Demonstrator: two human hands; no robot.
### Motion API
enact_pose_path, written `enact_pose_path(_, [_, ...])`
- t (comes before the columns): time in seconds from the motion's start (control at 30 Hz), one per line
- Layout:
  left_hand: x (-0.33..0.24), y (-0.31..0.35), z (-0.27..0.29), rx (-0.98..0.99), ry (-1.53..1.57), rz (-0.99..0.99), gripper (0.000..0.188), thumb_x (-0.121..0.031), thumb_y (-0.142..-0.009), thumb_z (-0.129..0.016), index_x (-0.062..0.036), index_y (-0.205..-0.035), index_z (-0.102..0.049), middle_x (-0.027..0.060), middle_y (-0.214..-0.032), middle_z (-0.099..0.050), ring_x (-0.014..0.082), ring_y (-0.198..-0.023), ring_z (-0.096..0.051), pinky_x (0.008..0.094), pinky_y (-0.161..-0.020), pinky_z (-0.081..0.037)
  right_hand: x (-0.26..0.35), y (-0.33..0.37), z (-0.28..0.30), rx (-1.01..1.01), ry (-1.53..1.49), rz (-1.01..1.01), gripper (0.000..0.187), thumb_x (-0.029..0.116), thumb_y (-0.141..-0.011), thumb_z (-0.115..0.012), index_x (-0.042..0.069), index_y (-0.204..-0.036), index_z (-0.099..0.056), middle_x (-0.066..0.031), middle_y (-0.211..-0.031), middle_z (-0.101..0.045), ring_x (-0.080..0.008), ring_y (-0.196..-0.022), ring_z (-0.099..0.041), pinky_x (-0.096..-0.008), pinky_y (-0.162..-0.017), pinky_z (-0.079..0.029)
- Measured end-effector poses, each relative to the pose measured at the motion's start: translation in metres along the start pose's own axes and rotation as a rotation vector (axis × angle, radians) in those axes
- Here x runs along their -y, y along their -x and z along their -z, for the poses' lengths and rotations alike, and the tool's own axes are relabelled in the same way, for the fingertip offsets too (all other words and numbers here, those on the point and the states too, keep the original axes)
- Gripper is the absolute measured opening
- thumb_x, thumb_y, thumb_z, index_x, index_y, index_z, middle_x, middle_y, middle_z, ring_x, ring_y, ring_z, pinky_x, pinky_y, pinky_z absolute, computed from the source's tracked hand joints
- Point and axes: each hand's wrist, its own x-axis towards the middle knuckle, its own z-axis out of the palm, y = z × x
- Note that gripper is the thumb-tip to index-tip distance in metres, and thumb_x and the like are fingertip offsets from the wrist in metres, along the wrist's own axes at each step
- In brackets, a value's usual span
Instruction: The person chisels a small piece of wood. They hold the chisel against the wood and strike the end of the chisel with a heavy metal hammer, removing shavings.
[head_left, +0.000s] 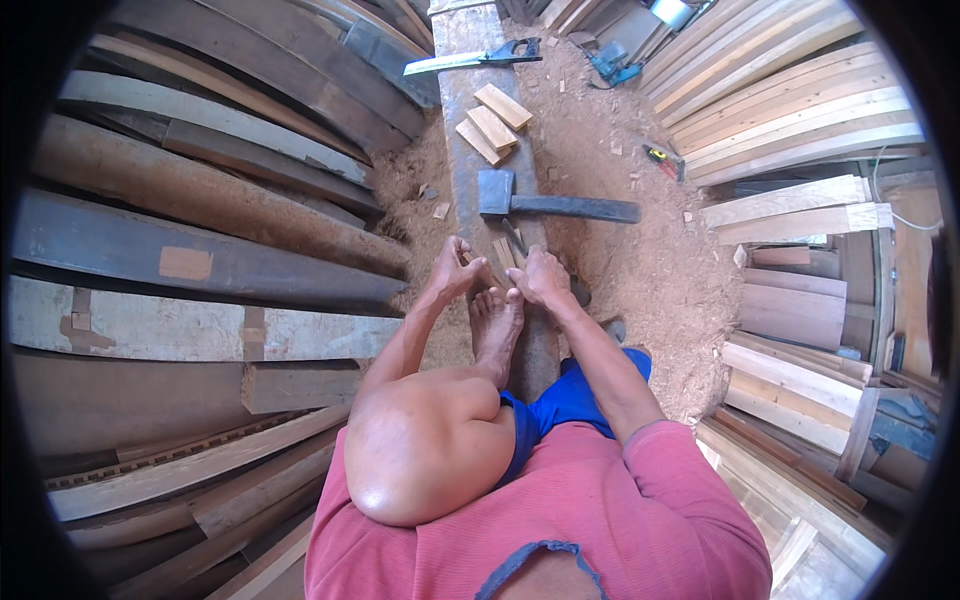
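My left hand (455, 268) is closed just left of a small slotted wood piece (503, 252), fingers pinched; what they hold I cannot make out. Across from it, my right hand (543, 277) is closed round a slim dark tool, seemingly a chisel (515, 236), which slants up and left past the wood piece. My bare foot (496, 322) rests on the narrow plank bench (468, 175), its toes close to both hands. Just beyond lies a mallet with a blocky head (496, 191), its handle (585, 207) sticking out over the right edge.
Several short wood blocks (491, 127) lie farther along the bench, with a handsaw (472, 58) across it behind them. Sawdust (640, 270) covers the ground, where pliers (663, 163) and a blue power tool (612, 67) lie. Stacked boards (200, 265) line both sides.
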Motion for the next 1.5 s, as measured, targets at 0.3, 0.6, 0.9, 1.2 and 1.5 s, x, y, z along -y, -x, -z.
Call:
enact_pose_path(0.3, [-0.007,0.002,0.006,0.010,0.033,-0.081,0.038,-0.030,-0.080,-0.075,-0.0028,-0.100,-0.057,0.0076,-0.079,-0.060,0.0159,-0.071,-0.056,0.0342,-0.065,-0.049,-0.009,-0.006,-0.007,-0.061,-0.038,0.084,0.060,0.044,-0.081,-0.071,-0.003,-0.114,-0.052,-0.0261,-0.109,-0.064,-0.0419,-0.106,-0.061,-0.0486,-0.090,-0.049])
enact_pose_path(0.6, [-0.013,0.017,0.053,0.126,0.489,-0.040,0.011,-0.012,-0.094,-0.062,-0.0041,-0.100,-0.057,0.0038,-0.084,-0.063,0.0114,-0.073,-0.062,0.0262,-0.066,-0.054,-0.016,-0.010,-0.015,-0.129,-0.064,0.085,0.049,0.040,-0.081,-0.070,-0.001,-0.103,-0.057,-0.0240,-0.101,-0.067,-0.0409,-0.098,-0.064,-0.0488,-0.083,-0.050])
enact_pose_path(0.9, [-0.026,0.030,0.070,0.068,0.773,-0.185,0.011,0.005,-0.088,-0.063,-0.0011,-0.096,-0.059,0.0059,-0.088,-0.067,0.0121,-0.080,-0.064,0.0268,-0.079,-0.054,-0.010,0.004,0.012,-0.061,-0.428,0.094,0.037,0.035,-0.088,-0.066,-0.002,-0.094,-0.062,-0.0134,-0.076,-0.067,-0.0255,-0.065,-0.064,-0.0386,-0.058,-0.050])
enact_pose_path(1.2, [-0.041,0.036,0.053,0.271,0.307,-0.215,0.009,0.001,-0.085,-0.065,-0.0024,-0.092,-0.060,0.0056,-0.088,-0.062,0.0107,-0.082,-0.060,0.0254,-0.071,-0.049,0.022,0.005,0.030,0.043,-0.930,0.161,0.029,0.031,-0.088,-0.069,0.002,-0.088,-0.065,-0.0042,-0.071,-0.063,-0.0116,-0.055,-0.055,-0.0311,-0.052,-0.046])
enact_pose_path(1.5, [-0.008,0.027,0.022,0.343,0.734,0.146,0.031,-0.030,-0.105,-0.040,-0.0019,-0.110,-0.049,0.0156,-0.101,-0.064,0.0222,-0.088,-0.063,0.0355,-0.078,-0.052,-0.007,0.006,0.016,-0.193,-0.080,0.086,0.055,0.047,-0.080,-0.071,-0.001,-0.105,-0.060,-0.0251,-0.092,-0.068,-0.0429,-0.092,-0.066,-0.0492,-0.081,-0.051])
